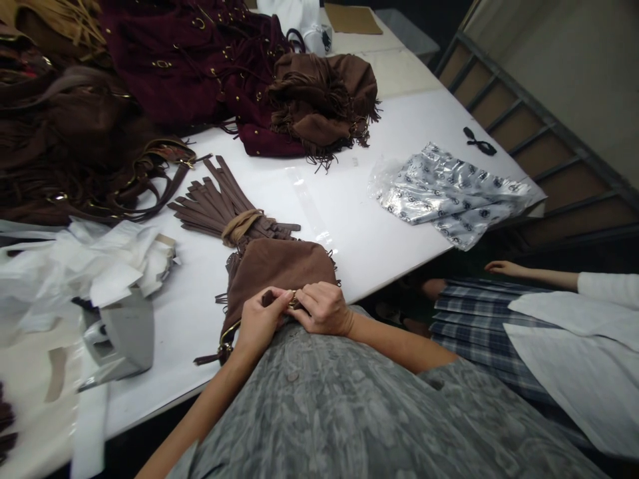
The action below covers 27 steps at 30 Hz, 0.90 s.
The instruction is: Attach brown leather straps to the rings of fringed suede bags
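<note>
A brown fringed bag [284, 263] lies at the table's near edge, against my body, with a zipper at its lower left corner. Over its near side my two hands meet. My left hand [260, 324] pinches the end of a brown strap [268, 299] between thumb and fingers. Curled close beside it, my right hand [323, 309] grips a small gold-coloured metal clasp [295, 301]. The clasp is partly covered by my fingers, so how it joins the strap cannot be made out. Just beyond the bag rests a bundle of brown straps [224, 199] tied with a tan band.
Dark red bags [164, 80], a brown fringed bag [319, 100] and dark brown bags [74, 133] pile up at the back left. A grey tape dispenser [124, 332] and white papers [90, 259] stand left. Printed plastic bags [449, 189] lie right, near another person in a plaid skirt [479, 319].
</note>
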Tool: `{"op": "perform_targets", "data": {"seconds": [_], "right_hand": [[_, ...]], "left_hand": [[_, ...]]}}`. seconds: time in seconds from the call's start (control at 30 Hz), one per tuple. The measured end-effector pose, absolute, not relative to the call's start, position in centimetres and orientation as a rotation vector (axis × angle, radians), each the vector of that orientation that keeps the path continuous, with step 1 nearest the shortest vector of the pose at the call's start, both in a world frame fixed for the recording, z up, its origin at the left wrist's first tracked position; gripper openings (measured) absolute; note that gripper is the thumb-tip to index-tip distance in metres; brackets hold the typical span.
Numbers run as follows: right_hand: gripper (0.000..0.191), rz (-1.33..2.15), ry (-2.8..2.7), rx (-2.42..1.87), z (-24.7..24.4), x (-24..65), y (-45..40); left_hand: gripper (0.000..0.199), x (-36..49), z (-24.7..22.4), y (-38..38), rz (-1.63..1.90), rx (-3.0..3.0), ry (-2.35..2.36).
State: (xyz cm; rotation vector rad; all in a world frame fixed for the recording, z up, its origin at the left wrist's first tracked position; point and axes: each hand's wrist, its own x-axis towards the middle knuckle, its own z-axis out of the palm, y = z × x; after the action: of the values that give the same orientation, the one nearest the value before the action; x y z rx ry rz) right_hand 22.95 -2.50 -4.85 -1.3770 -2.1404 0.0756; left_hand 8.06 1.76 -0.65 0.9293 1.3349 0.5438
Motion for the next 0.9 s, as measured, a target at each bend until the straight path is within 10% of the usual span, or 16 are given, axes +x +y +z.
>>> {"op": "perform_targets", "data": {"seconds": [0.9], "right_hand": [[0.029,0.18,-2.037,-1.235,-5.5,22.7,-1.8]], "left_hand": [[0.04,7.0,-0.3,1.9,0.531,0.97,1.295]]}}
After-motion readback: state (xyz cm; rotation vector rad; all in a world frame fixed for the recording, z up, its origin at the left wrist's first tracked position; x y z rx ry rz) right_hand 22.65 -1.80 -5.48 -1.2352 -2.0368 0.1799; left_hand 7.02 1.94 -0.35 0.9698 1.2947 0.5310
